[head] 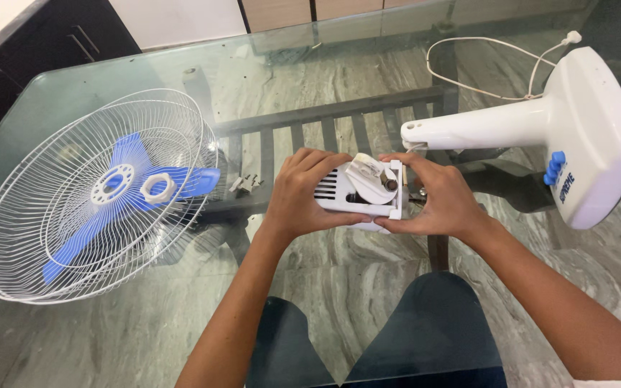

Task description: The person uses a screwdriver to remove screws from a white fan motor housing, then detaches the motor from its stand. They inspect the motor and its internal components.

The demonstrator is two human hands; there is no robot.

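Both my hands hold a white fan motor housing (359, 192) just above the glass table (368, 79). My left hand (297, 195) wraps its left end, next to the vent slots. My right hand (436, 199) grips its right end, where a short metal shaft sticks out. A round white part sits on top of the housing. The white fan stand (540, 122) lies on its side to the right, its neck pointing toward the housing. Blue buttons (554, 167) sit on its base.
A white wire fan guard (91, 194) lies at the left with blue blades (127, 188) and a white plastic nut (158, 187) inside it. Small screws (244, 184) lie beside it. A white cord (483, 68) loops at the back right. A chair shows under the glass.
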